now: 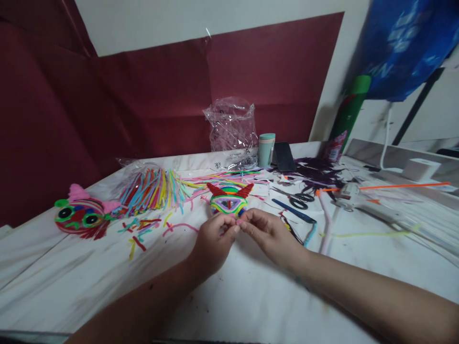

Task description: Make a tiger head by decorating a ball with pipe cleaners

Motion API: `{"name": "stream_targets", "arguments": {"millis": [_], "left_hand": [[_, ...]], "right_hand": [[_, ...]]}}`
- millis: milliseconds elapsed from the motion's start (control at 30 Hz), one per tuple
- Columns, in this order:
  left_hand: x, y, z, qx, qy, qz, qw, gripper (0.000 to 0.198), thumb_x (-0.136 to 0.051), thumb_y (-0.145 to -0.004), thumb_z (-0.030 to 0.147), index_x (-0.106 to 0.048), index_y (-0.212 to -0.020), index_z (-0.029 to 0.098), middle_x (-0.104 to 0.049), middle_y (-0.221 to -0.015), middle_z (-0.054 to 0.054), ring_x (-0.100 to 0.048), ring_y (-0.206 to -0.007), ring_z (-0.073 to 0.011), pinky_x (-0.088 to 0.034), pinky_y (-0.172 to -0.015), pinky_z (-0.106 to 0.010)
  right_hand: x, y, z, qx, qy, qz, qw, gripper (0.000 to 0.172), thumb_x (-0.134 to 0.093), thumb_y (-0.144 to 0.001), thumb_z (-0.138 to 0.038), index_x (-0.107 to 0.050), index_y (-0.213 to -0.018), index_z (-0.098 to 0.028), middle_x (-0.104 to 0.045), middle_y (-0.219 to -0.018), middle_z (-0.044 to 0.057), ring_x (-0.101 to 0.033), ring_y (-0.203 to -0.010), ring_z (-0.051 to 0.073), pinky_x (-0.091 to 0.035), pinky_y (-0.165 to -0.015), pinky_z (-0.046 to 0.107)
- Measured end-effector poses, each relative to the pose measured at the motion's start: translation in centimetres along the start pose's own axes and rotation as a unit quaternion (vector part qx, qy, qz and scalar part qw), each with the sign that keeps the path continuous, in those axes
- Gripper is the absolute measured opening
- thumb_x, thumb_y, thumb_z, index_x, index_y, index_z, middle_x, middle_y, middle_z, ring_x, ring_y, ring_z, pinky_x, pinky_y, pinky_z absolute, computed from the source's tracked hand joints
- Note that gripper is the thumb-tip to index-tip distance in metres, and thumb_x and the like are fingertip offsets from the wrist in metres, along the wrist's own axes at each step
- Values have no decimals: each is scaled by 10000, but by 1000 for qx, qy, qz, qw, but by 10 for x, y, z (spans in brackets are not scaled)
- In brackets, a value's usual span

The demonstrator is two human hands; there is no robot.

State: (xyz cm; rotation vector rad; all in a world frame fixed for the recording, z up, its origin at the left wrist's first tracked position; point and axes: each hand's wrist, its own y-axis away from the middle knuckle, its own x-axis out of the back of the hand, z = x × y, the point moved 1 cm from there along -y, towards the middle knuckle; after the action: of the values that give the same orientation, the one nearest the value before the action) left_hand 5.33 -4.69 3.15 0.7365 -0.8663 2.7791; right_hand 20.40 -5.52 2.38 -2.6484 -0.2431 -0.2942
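My left hand (215, 239) and my right hand (268, 234) meet over the table, fingertips pinched together. Between them shows a small pink piece of pipe cleaner (239, 221), mostly covered by the fingers. Right behind the fingertips sits a pipe-cleaner head (228, 204) with two red horns and bands of green, yellow and purple. Its lower part is hidden by my hands, and I cannot tell whether the pink piece is joined to it. Farther left lies another pipe-cleaner animal head (81, 215) with large black eyes, pink ears and a red fringe.
Bundled colourful pipe cleaners (152, 191) lie behind loose cut bits (138, 239). To the right are black scissors (299, 199), a dark blue tool (292, 210), a glue gun (349, 196) and purple strands (308, 174). A cup (266, 150) and a phone (284, 156) stand at the back.
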Motion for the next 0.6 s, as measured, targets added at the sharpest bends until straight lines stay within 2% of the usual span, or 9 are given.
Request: {"name": "stream_targets", "arguments": {"millis": [67, 200, 367, 433, 533, 600], "left_hand": [[2, -2, -3, -11, -34, -19, 999, 129, -505, -789, 216, -553, -677, 175, -582, -674, -6, -537, -654, -146, -419, -618, -258], [1, -2, -8, -104, -105, -52, 988, 165, -453, -822, 171, -509, -667, 182, -561, -686, -15, -526, -674, -152, -406, -622, -262], [-2, 0, -7, -171, -148, -82, 971, 159, -421, -791, 121, -473, -659, 193, -525, -652, -16, -494, -649, -160, -390, -601, -270], [-1, 0, -4, -171, -132, -79, 973, 155, -427, -774, 118, -467, -645, 193, -516, -644, -13, -488, -637, -156, -382, -589, -264], [3, 0, 2, -117, -71, -33, 990, 140, -455, -769, 144, -486, -638, 185, -513, -640, -5, -490, -625, -145, -382, -584, -252], [4, 0, 4, -67, -25, -3, 997, 120, -477, -766, 177, -513, -651, 179, -518, -642, -2, -494, -627, -144, -393, -594, -252]], "right_hand": [[3, -2, -2, 29, 84, -14, 996, 181, -484, -864, -302, -539, -742, -179, -573, -717, 26, -522, -684, 160, -409, -627, 277], [10, -4, -4, 104, 239, -70, 963, 133, -449, -848, -173, -544, -754, -173, -583, -734, 60, -528, -706, 176, -415, -642, 283], [14, -5, -4, 193, 308, -144, 920, 179, -400, -859, -150, -557, -773, -156, -592, -743, 98, -512, -734, 198, -418, -661, 306], [16, -7, -4, 175, 275, -151, 933, 170, -421, -862, -175, -565, -773, -155, -596, -749, 90, -516, -725, 188, -418, -656, 297], [14, -9, -5, 58, 124, -108, 985, 170, -502, -852, -292, -583, -775, -164, -600, -728, 42, -530, -682, 153, -422, -634, 263], [9, -8, -3, -7, 10, -76, 997, 235, -558, -817, -400, -589, -778, -170, -597, -713, 14, -535, -676, 141, -425, -638, 253]]}}
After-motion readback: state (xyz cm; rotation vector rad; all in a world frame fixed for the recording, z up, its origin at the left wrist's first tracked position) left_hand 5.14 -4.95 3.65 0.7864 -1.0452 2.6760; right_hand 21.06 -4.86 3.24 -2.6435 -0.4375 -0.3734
